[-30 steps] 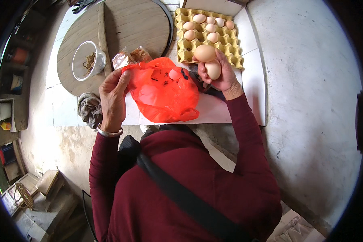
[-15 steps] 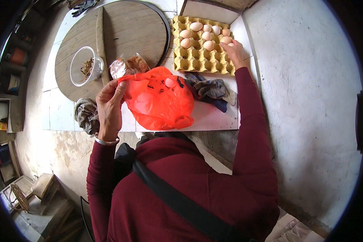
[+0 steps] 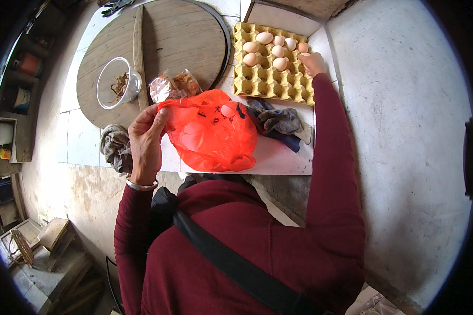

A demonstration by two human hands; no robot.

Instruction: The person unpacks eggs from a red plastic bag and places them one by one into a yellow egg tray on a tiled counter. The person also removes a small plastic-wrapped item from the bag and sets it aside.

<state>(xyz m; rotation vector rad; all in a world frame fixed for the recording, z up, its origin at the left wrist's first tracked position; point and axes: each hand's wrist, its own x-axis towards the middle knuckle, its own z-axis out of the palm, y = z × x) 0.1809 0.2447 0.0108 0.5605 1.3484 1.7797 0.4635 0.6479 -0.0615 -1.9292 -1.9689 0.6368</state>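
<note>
My left hand (image 3: pixel 148 134) pinches the upper left rim of a thin red plastic bag (image 3: pixel 213 144) that lies at the table's near edge. Rounded, egg-like shapes show through the bag, and a pale egg (image 3: pixel 227 111) is visible near its top. My right hand (image 3: pixel 312 64) reaches over the right side of a yellow egg tray (image 3: pixel 273 86), fingers curled down over an egg (image 3: pixel 303 54) that is partly covered. Several pale brown eggs (image 3: pixel 265 38) sit in the tray's far and middle cups; the near rows hold none.
Dark gloves (image 3: pixel 278 121) lie between bag and tray. Behind the bag is a clear plastic packet (image 3: pixel 176 85). A clear bowl (image 3: pixel 101 89) stands on a round wooden board (image 3: pixel 181 42). A grey cloth (image 3: pixel 115 148) lies by my left wrist; a white wall (image 3: pixel 404 131) borders the right.
My right hand has moved slightly farther over the tray and covers more of the eggs at its right side. My left hand keeps its hold on the bag. The whole view has shifted slightly.
</note>
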